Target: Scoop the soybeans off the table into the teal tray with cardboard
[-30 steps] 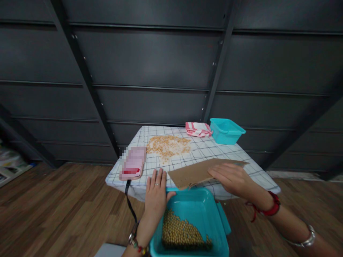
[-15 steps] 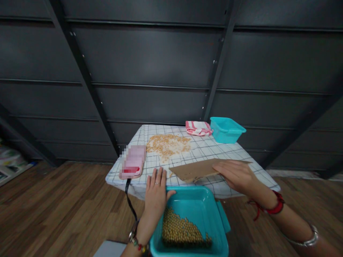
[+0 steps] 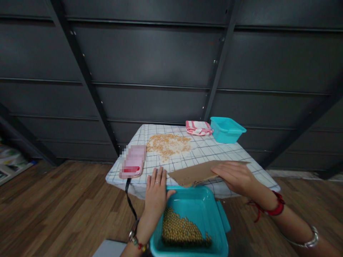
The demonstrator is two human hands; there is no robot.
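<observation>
My right hand (image 3: 234, 177) grips a folded piece of brown cardboard (image 3: 194, 173), whose near edge slants just above the far rim of a teal basin (image 3: 199, 200). Inside the basin, yellowish soybeans (image 3: 180, 228) are heaped at the near left. My left hand (image 3: 155, 194) lies with its fingers out flat at the table's front edge, its thumb over the basin's left corner. Farther back, a patch of pale soybeans mixed with lighter bits (image 3: 167, 145) is spread on the checked tablecloth (image 3: 211, 153).
A pink phone-like case (image 3: 138, 160), partly pixelated, lies at the table's left with a black strap hanging down. At the back right are a folded pink-and-white striped cloth (image 3: 198, 128) and a second teal basin (image 3: 227, 134). Dark metal panels (image 3: 150, 71) rise behind.
My right hand has brought the cardboard slightly toward me and to the left, nearer the basin's far rim. My left hand and the basin have stayed put.
</observation>
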